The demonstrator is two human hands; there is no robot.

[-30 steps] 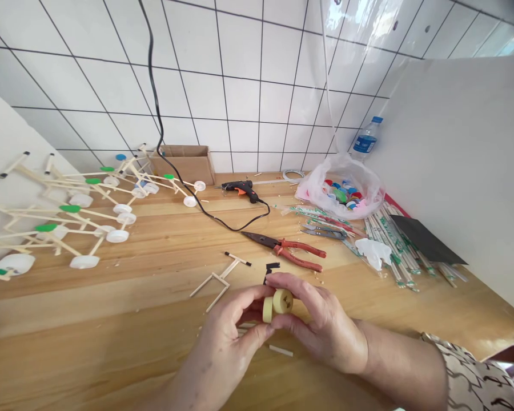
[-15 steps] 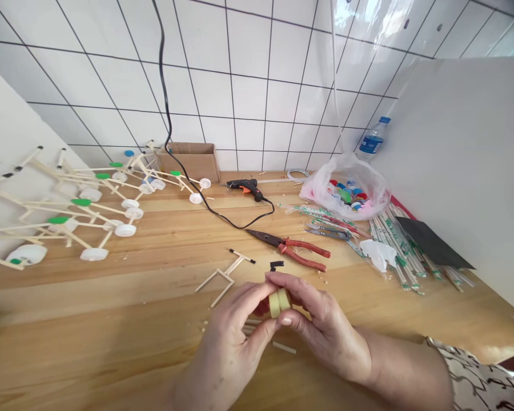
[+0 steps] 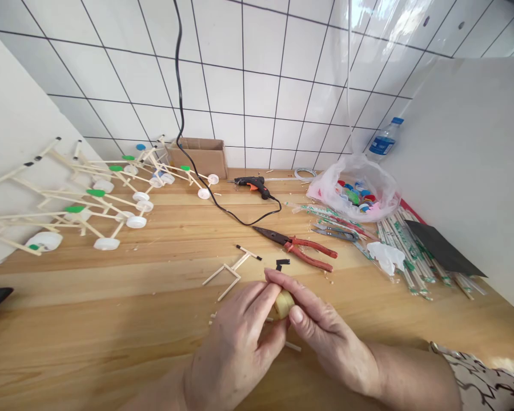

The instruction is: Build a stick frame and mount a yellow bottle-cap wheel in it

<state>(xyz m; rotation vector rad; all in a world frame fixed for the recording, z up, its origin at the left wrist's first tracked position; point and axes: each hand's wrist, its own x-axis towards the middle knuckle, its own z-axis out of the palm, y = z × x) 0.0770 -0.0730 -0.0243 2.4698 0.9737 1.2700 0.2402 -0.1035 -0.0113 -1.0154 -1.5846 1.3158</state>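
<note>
My left hand [image 3: 240,337] and my right hand [image 3: 329,331] meet at the front middle of the table. Between their fingertips sits a short, pale yellow round piece [image 3: 284,304], gripped from both sides. Its kind is unclear, and the fingers hide part of it. Just beyond my hands lie a small frame of glued wooden sticks [image 3: 233,271] with black-wrapped ends and some bits of black tape [image 3: 283,262]. Past these rest pliers [image 3: 293,248] with red handles. Short loose sticks [image 3: 293,346] show under my hands, mostly covered.
Several stick cars [image 3: 96,208] with white wheels stand at the left. At the back are a cardboard box [image 3: 205,154] and a glue gun [image 3: 252,184] with its cord. On the right lie a bag of bottle caps [image 3: 355,188], snips [image 3: 334,232], wrapped sticks [image 3: 405,251] and a water bottle [image 3: 384,140].
Half a second ago two yellow discs showed side by side; now the piece is turned and appears as one. My left fingers have shifted over it. The view has swung slightly left.
</note>
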